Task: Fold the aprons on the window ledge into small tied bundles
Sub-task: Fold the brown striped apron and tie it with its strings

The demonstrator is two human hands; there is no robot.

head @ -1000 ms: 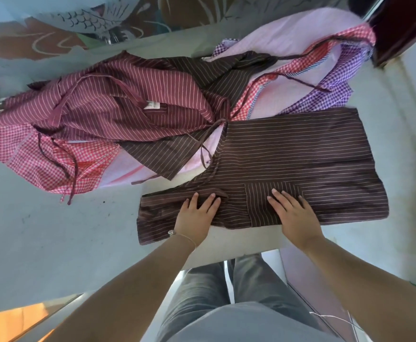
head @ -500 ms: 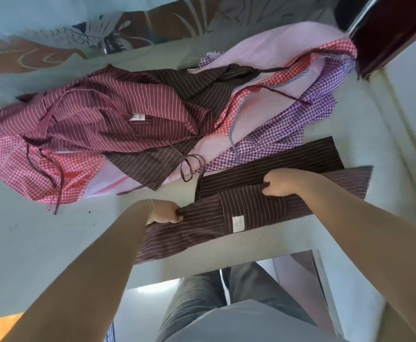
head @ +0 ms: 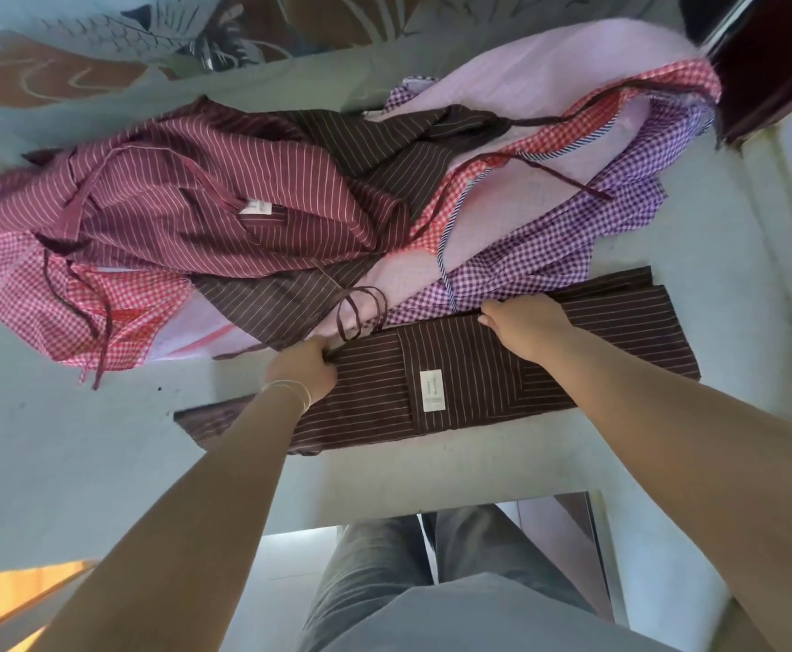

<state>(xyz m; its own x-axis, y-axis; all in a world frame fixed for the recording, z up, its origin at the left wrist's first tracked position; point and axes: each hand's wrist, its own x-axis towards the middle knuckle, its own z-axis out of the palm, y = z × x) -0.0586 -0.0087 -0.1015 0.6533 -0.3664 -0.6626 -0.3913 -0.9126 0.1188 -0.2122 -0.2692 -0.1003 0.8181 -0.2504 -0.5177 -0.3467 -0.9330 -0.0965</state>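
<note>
A dark brown striped apron (head: 478, 383) lies folded lengthwise on the pale window ledge (head: 79, 440), a white label facing up. My left hand (head: 302, 369) grips the fold's far edge at its left part. My right hand (head: 523, 324) grips the same far edge further right, fingers curled over the cloth. A loop of the apron's brown strap (head: 361, 312) lies just beyond my left hand.
Behind the folded apron lies a heap of others: maroon striped (head: 206, 214), red checked (head: 22, 284), purple checked (head: 549, 247), pink (head: 526, 82) and another brown striped (head: 384, 138). A dark window frame (head: 770, 54) stands at the top right. The ledge's front edge runs below my arms.
My hands lifted the apron's near edge and carried it over to the far edge, folding the apron in half lengthwise. It now lies as a narrower band with the label showing.
</note>
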